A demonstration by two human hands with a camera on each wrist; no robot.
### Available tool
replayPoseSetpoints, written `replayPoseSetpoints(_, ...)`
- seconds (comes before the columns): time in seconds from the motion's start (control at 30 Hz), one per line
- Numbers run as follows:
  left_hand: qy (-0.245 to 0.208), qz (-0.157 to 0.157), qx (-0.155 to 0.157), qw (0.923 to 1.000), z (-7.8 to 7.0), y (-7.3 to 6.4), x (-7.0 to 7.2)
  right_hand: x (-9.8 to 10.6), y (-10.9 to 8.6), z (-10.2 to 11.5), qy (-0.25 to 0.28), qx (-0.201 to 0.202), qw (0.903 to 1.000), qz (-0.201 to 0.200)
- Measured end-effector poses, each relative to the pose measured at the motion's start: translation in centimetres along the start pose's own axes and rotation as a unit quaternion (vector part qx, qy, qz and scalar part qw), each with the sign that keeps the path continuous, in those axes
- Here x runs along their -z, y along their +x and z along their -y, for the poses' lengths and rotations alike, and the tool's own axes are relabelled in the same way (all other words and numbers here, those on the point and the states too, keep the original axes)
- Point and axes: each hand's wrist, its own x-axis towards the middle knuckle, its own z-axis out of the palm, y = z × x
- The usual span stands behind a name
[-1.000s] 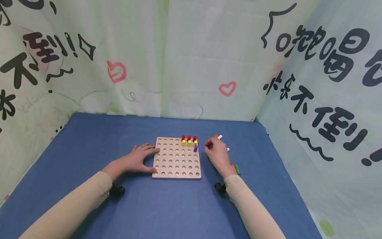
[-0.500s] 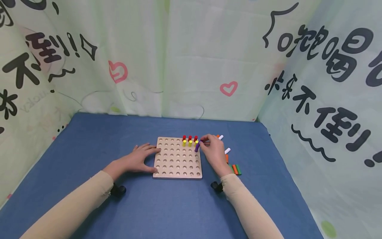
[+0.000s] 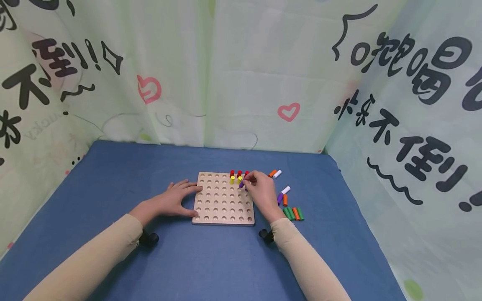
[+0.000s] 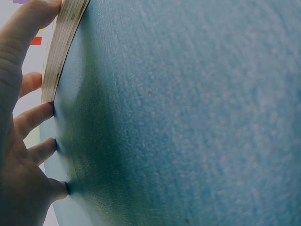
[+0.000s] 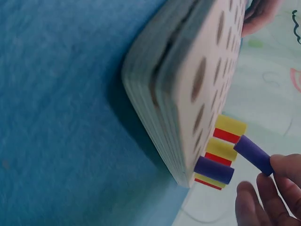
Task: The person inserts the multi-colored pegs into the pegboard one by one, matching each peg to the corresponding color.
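Purple peg [image 5: 254,155] in right hand's [image 3: 262,193] pinch near free holes [image 3: 224,202], left hand [image 3: 171,201] outspread against pegboard's [image 3: 219,198] left edge.

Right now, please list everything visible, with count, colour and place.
Table: 1, blue, foreground
Pegboard: 1, pale wooden, on table
Standing pegs: 3 red, 3 yellow, 1 purple, pegboard's far right
Loose pegs: 3 green, 3 orange, 2 white, 1 purple, right of pegboard
Held peg: 1, purple, over pegboard
Curtains: count unclear, pale green, printed, around table
Devices: 2, black, at wrists
Sleeves: 2, beige, on arms
Left hand: 1, at pegboard's left edge
Right hand: 1, pinching the held peg
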Motion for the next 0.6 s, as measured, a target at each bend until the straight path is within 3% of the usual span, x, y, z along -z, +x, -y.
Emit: replayPoseSetpoints(0.6,0.005,-0.002,-0.002,1.0,0.27,0.01,-0.1,-0.88,0.15,-0.06,-0.042,-0.016,0.9983,0.036)
